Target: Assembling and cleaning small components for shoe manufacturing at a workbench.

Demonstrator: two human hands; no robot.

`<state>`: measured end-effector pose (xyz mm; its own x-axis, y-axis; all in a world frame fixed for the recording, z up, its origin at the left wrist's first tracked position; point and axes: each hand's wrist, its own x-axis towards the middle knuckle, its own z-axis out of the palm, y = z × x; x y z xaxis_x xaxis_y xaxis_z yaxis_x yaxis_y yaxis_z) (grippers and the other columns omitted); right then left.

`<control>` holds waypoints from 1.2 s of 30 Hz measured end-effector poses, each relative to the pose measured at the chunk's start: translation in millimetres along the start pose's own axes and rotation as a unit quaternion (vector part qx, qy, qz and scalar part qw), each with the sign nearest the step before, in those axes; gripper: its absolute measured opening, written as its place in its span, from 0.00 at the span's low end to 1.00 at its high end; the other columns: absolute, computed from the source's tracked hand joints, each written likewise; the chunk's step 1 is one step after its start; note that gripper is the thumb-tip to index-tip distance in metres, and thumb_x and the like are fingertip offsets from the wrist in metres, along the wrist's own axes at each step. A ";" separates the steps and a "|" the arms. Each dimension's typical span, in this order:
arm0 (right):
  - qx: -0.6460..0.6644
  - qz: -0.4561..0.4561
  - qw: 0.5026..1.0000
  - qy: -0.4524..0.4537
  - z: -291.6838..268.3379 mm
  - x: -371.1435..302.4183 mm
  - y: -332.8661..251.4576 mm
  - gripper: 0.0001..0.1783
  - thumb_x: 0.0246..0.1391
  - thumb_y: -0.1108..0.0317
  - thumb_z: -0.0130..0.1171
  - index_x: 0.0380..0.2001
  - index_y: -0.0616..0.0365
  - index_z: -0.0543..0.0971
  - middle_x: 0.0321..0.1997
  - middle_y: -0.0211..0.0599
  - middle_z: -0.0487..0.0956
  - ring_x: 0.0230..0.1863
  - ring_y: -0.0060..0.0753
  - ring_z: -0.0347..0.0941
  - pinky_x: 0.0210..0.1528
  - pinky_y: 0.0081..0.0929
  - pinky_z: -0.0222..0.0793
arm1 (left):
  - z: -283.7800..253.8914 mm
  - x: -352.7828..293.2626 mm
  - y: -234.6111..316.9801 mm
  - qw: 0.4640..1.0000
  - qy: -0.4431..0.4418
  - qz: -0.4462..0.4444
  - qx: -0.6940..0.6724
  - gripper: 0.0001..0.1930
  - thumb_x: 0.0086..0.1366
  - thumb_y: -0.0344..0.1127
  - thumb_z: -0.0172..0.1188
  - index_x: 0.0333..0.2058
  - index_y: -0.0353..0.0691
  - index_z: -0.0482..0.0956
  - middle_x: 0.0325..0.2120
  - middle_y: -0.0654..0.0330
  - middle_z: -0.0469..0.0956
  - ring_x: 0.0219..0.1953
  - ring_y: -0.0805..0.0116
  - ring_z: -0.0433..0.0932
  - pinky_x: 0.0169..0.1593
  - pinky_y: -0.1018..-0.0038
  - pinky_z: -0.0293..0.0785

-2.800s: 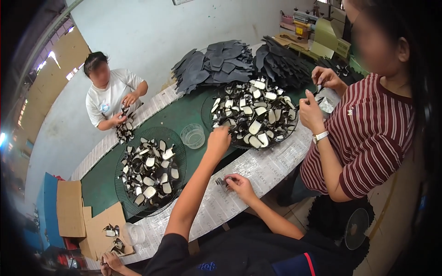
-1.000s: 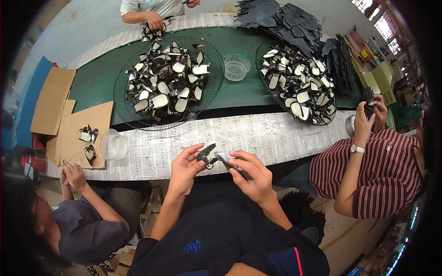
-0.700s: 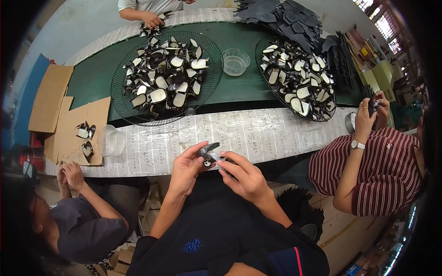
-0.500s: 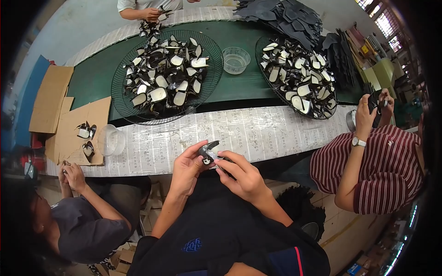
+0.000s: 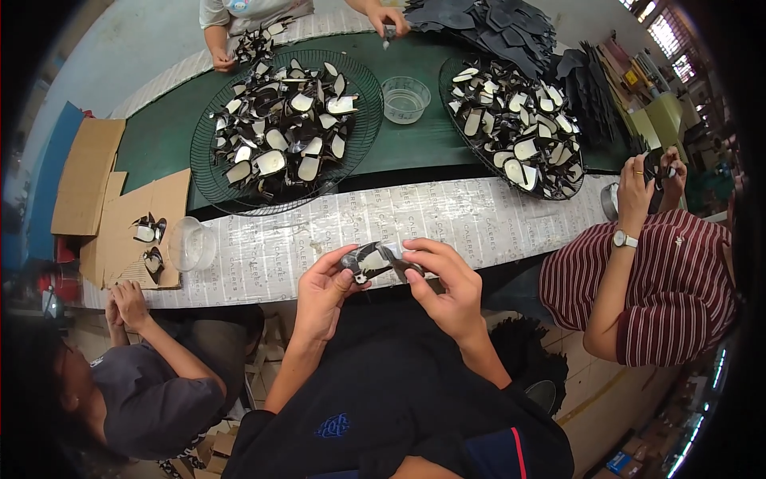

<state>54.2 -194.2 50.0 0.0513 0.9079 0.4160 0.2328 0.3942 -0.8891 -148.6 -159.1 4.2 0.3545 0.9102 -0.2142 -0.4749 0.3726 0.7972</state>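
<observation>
A small black shoe part (image 5: 372,261) with a pale inner face is held between my two hands, just over the near edge of the paper-covered table strip. My left hand (image 5: 321,294) pinches its left end between thumb and fingers. On the other side, my right hand (image 5: 449,286) grips a dark flap at the right end, the thumb below and fingers above. Similar black-and-white parts fill a round wire basket (image 5: 204,172) ahead to the left. A second wire basket (image 5: 448,108) of them stands ahead to the right.
Between the baskets stands a clear plastic tub (image 5: 405,101); another tub (image 5: 194,244) is at the left. Cardboard (image 5: 120,247) bears a few parts. Black sheets (image 5: 495,32) are stacked far right. Co-workers sit left, right and opposite, one with a hand (image 5: 388,19) over the table.
My right hand has moved slightly right and up, and the shoe part now shows more of its pale face and spread flap. The person opposite has reached a hand over the table.
</observation>
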 end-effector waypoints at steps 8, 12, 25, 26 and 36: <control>-0.130 -0.100 0.983 -0.077 2.8 1.2 -4.4 0.18 0.48 0.80 0.64 0.45 0.63 0.78 0.52 0.45 0.77 0.46 0.45 0.78 0.45 0.31 0.77 | 4.3 -4.1 3.5 0.999 0.019 0.017 0.036 0.19 0.64 0.26 0.61 0.53 0.30 0.72 0.44 0.55 0.76 0.44 0.71 0.77 0.48 0.73 0.79; -0.140 -0.111 0.979 -0.093 5.6 2.3 -3.8 0.18 0.48 0.80 0.65 0.45 0.63 0.78 0.52 0.45 0.76 0.46 0.46 0.78 0.44 0.32 0.78 | 5.9 -4.1 3.8 0.999 0.019 0.019 0.040 0.19 0.63 0.25 0.62 0.53 0.29 0.72 0.43 0.54 0.76 0.44 0.70 0.77 0.48 0.73 0.79; -0.265 -0.104 0.958 -0.027 8.2 -0.5 -3.5 0.17 0.49 0.78 0.65 0.44 0.64 0.78 0.49 0.47 0.77 0.43 0.46 0.79 0.42 0.32 0.78 | 3.6 -2.4 2.5 0.998 0.026 0.008 0.049 0.19 0.64 0.27 0.61 0.52 0.29 0.72 0.43 0.54 0.77 0.44 0.69 0.78 0.46 0.72 0.80; -0.249 -0.089 0.964 -0.010 7.5 -0.3 -5.6 0.16 0.49 0.78 0.65 0.43 0.64 0.79 0.48 0.47 0.77 0.42 0.46 0.79 0.42 0.31 0.78 | 2.9 -2.3 3.1 0.998 0.026 0.007 0.050 0.19 0.64 0.27 0.61 0.52 0.29 0.72 0.43 0.54 0.77 0.44 0.69 0.78 0.46 0.72 0.80; -0.141 -0.039 0.989 0.032 2.4 0.1 -8.2 0.15 0.48 0.81 0.65 0.42 0.65 0.81 0.47 0.46 0.80 0.41 0.36 0.80 0.39 0.24 0.78 | -1.0 -1.5 4.2 1.000 0.007 -0.025 -0.014 0.18 0.67 0.29 0.59 0.53 0.31 0.70 0.44 0.54 0.78 0.44 0.69 0.79 0.46 0.70 0.81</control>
<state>49.9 -197.0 56.9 0.0814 0.8617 0.5009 0.4994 0.3997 -0.7687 -151.9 -158.7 7.3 0.3668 0.8926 -0.2622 -0.4788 0.4228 0.7694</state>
